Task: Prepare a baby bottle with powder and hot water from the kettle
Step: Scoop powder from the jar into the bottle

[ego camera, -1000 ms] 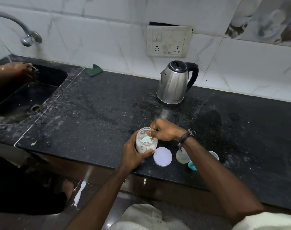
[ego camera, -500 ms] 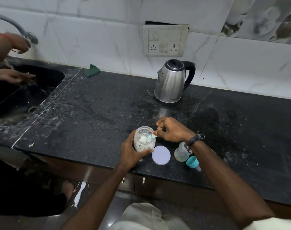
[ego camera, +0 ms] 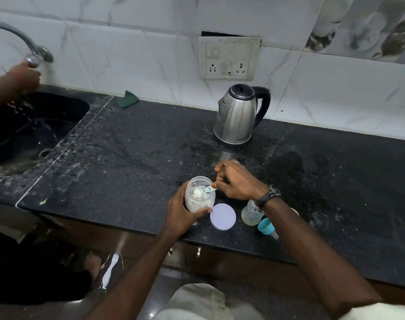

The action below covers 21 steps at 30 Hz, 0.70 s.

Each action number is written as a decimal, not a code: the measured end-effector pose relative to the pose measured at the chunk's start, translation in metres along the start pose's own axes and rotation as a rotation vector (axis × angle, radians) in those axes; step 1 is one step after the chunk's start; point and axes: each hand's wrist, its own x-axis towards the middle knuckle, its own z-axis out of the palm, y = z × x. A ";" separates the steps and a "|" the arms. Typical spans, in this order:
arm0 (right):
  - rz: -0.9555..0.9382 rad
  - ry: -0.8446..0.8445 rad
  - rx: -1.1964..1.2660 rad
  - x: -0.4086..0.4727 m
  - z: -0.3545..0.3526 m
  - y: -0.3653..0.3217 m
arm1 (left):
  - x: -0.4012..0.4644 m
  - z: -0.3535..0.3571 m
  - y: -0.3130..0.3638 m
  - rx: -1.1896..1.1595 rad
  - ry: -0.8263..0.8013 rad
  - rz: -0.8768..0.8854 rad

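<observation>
My left hand [ego camera: 183, 211] grips a clear jar of white powder [ego camera: 199, 197] near the counter's front edge. My right hand [ego camera: 237, 180] pinches the handle of a small pale scoop [ego camera: 202, 191] whose heaped bowl sits over the jar's mouth. The jar's round white lid [ego camera: 223, 216] lies flat just right of the jar. An open baby bottle [ego camera: 251, 212] stands under my right wrist, partly hidden. Its teal cap with teat [ego camera: 266, 227] lies beside it. A steel kettle [ego camera: 238, 115] with a black handle stands at the back, lid closed.
A black sink [ego camera: 35, 132] is at the left, where another person's hand [ego camera: 25, 76] holds the tap [ego camera: 32, 55] and water splashes down. A green scrub pad [ego camera: 128, 99] leans at the wall. A socket plate [ego camera: 229, 57] is above the kettle. The counter [ego camera: 139, 158] is speckled with powder.
My right hand has lifted the scoop out of the powder, now heaped at the jar's mouth. The other person's hand went from the sink up to the tap.
</observation>
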 end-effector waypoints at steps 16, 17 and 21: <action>0.022 0.033 0.105 -0.004 0.003 0.005 | 0.000 0.001 0.000 0.023 -0.003 0.012; 0.030 0.033 0.119 -0.005 0.001 0.005 | 0.000 0.001 0.000 0.027 -0.003 0.015; 0.083 0.052 0.231 -0.010 -0.007 0.007 | 0.002 0.000 0.001 0.051 -0.012 0.026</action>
